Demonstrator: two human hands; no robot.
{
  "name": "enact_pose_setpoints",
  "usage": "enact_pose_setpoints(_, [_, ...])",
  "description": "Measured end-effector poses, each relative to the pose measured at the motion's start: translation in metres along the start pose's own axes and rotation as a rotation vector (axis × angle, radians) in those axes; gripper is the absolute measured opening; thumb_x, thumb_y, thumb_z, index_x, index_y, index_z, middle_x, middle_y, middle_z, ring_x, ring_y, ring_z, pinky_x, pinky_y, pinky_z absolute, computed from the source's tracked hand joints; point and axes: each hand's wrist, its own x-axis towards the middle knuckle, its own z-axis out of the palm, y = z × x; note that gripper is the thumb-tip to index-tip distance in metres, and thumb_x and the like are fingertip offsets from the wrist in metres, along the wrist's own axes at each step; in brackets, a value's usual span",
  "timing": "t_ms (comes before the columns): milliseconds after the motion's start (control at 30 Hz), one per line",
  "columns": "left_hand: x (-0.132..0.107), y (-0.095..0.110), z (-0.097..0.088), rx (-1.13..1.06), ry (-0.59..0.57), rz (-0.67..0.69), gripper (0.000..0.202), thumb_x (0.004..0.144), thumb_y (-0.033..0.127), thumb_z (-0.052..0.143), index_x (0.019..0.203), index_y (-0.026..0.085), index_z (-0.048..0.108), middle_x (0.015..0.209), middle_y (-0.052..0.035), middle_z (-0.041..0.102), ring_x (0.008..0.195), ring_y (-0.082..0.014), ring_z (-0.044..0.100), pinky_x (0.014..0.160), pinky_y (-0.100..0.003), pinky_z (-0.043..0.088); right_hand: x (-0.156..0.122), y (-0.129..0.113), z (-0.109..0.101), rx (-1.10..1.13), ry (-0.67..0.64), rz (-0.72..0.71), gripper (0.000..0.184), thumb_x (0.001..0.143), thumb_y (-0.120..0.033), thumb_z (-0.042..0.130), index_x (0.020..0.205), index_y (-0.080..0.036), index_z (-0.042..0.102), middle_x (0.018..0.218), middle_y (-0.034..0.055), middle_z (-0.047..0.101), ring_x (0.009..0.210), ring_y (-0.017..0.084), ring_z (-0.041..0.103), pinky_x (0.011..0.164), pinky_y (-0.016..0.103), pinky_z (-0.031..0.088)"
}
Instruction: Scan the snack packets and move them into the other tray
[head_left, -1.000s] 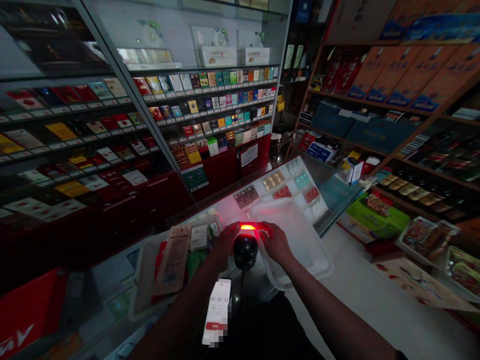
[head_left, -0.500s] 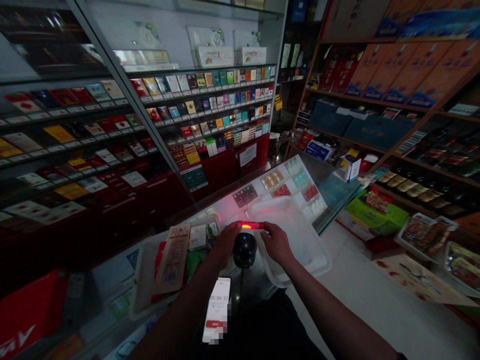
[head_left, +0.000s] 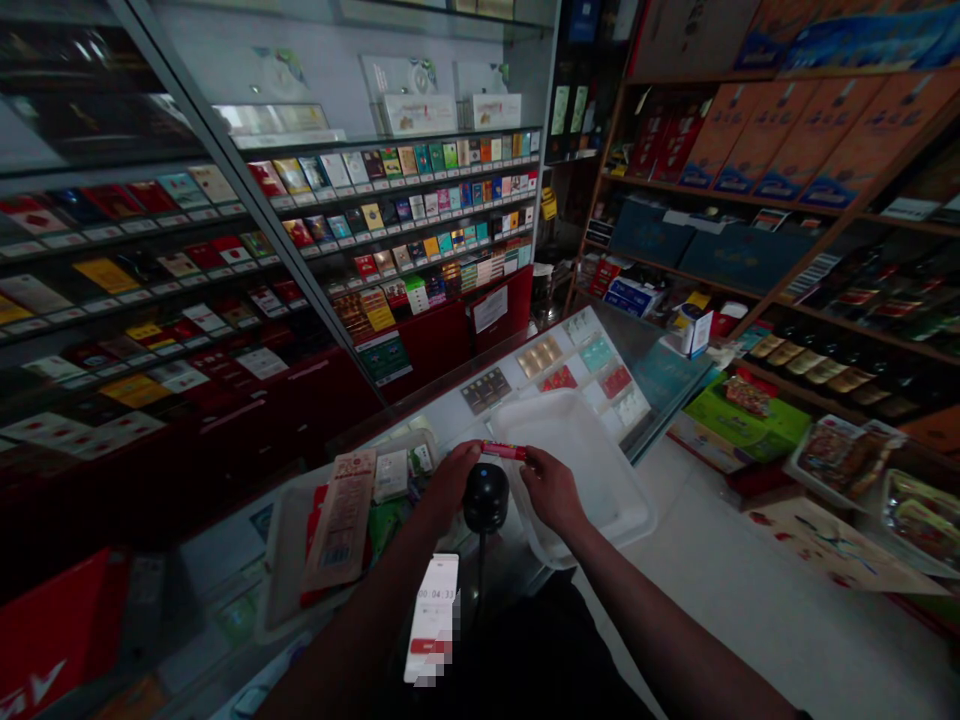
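Observation:
Between both hands I hold a slim red and pink stick-shaped pack (head_left: pixel 503 451) level, one end in each hand. My left hand (head_left: pixel 452 487) pinches its left end, and my right hand (head_left: pixel 552 487) grips the right end. Just below the pack, on my side, stands a black barcode scanner (head_left: pixel 486 497) on a thin stem. To the left, a white tray (head_left: pixel 279 560) holds a long beige pack (head_left: pixel 343 520) with a barcode and several smaller packs. Under and beyond my right hand sits a white plastic tub (head_left: pixel 634 505).
A phone (head_left: pixel 433 615) showing a timer lies near me on the glass counter (head_left: pixel 217 545). A display board (head_left: pixel 517 370) of small packs lies beyond the tub. Cigarette shelves (head_left: pixel 405 190) line the far wall; bottles and boxes fill the wooden shelves (head_left: pixel 675 190) at right.
The bright red light on the pack and counter has gone out. Both hands keep hold of the pack in nearly the same place; the view has shifted slightly.

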Motion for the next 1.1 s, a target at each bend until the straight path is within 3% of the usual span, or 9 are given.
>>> enact_pose_setpoints(233, [0.003,0.010,0.007,-0.005,0.028,-0.001,0.026,0.087,0.036,0.061,0.106,0.024,0.074,0.112,-0.0056,0.072,0.114,-0.0260,0.060,0.110,-0.037,0.036,-0.006,-0.004,-0.006,0.073,0.039,0.052,0.048,0.085,-0.022,0.055,0.133,-0.017,0.060,0.120,0.0101,0.071,0.106,0.022,0.068,0.099,0.038,0.051])
enact_pose_setpoints(500, [0.000,0.034,0.023,0.125,-0.041,0.055,0.028,0.090,0.038,0.057,0.111,0.026,0.072,0.110,-0.0052,0.071,0.109,-0.0279,0.061,0.106,-0.039,0.039,-0.012,0.005,-0.020,0.099,0.073,0.062,0.047,0.085,-0.026,0.056,0.131,-0.017,0.060,0.120,0.0103,0.071,0.107,0.023,0.069,0.099,0.039,0.052])
enact_pose_setpoints(600, [-0.005,0.040,0.035,0.172,-0.087,0.147,0.027,0.090,0.038,0.058,0.109,0.026,0.073,0.115,-0.0066,0.070,0.117,-0.0298,0.057,0.112,-0.041,0.032,-0.017,0.011,-0.030,0.097,0.109,0.083,0.048,0.086,-0.030,0.055,0.131,-0.014,0.060,0.119,0.0120,0.072,0.105,0.024,0.069,0.098,0.039,0.053])
enact_pose_setpoints(700, [-0.014,0.044,0.051,0.166,-0.122,0.196,0.025,0.084,0.037,0.067,0.105,0.026,0.074,0.118,-0.0084,0.069,0.133,-0.0344,0.045,0.120,-0.046,0.017,-0.023,0.019,-0.040,0.101,0.146,0.124,0.049,0.086,-0.033,0.056,0.130,-0.013,0.060,0.116,0.0124,0.072,0.103,0.024,0.070,0.096,0.040,0.053])
enact_pose_setpoints(867, [-0.039,0.037,0.086,-0.025,-0.162,0.145,0.035,0.075,0.036,0.076,0.109,0.026,0.072,0.128,-0.0106,0.066,0.147,-0.0367,0.027,0.123,-0.051,-0.004,-0.035,0.035,-0.057,0.079,0.185,0.165,0.049,0.085,-0.036,0.056,0.128,-0.014,0.061,0.115,0.0124,0.072,0.103,0.024,0.070,0.097,0.040,0.053])
enact_pose_setpoints(1100, [-0.070,0.009,0.114,0.086,-0.257,0.110,0.052,0.080,0.046,0.069,0.126,0.021,0.067,0.140,-0.0155,0.058,0.148,-0.0385,0.027,0.124,-0.052,-0.005,-0.060,0.060,-0.072,-0.085,0.163,0.182,0.047,0.086,-0.038,0.053,0.125,-0.014,0.063,0.117,0.0136,0.071,0.108,0.026,0.068,0.099,0.043,0.051])
